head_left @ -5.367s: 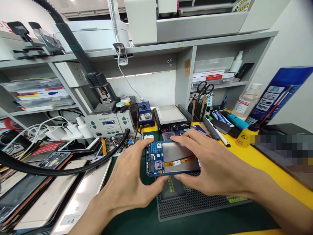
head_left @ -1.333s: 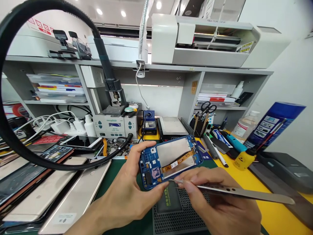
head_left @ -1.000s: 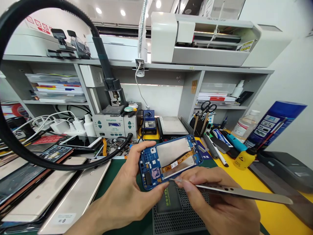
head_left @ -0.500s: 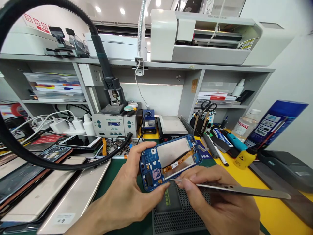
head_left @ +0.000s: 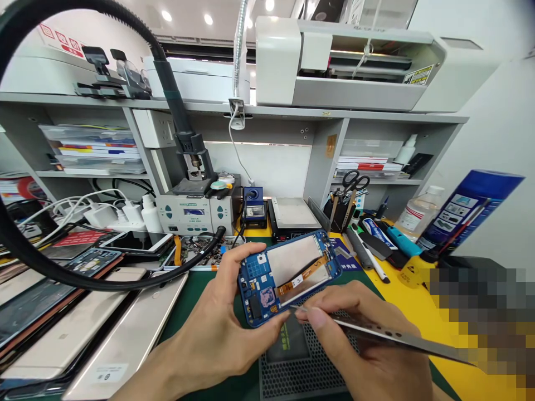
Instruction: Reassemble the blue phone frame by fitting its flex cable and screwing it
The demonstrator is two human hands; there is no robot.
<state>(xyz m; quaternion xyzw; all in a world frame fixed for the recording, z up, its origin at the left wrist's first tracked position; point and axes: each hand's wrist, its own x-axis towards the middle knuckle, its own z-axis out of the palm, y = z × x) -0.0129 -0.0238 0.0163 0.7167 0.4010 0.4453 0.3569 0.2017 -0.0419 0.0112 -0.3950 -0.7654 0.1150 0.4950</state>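
In the head view my left hand (head_left: 234,317) grips an opened blue phone (head_left: 257,267) by its left end, fingers behind the top edge and thumb along the bottom edge. The phone is tilted, its inside facing me, with an orange flex cable (head_left: 307,274) running across a pale bare area. Pinched in my right hand (head_left: 368,334) are metal tweezers (head_left: 388,333). Their thin tip is at the phone's lower edge, near my left thumb; I cannot tell whether it touches. A dark perforated mat (head_left: 303,373) lies beneath both hands.
Several phones (head_left: 129,334) lie stacked on the left under a looping black hose (head_left: 79,284). Behind stands a hot-air station (head_left: 196,214) beside a tray of small parts (head_left: 204,256). To the right are a marker (head_left: 376,262), a clear bottle (head_left: 420,214) and a blue spray can (head_left: 472,206).
My right hand has shifted slightly left, and the back end of the tweezers has dropped lower. A pixelated patch now covers the lower right. My left hand and the phone have barely moved.
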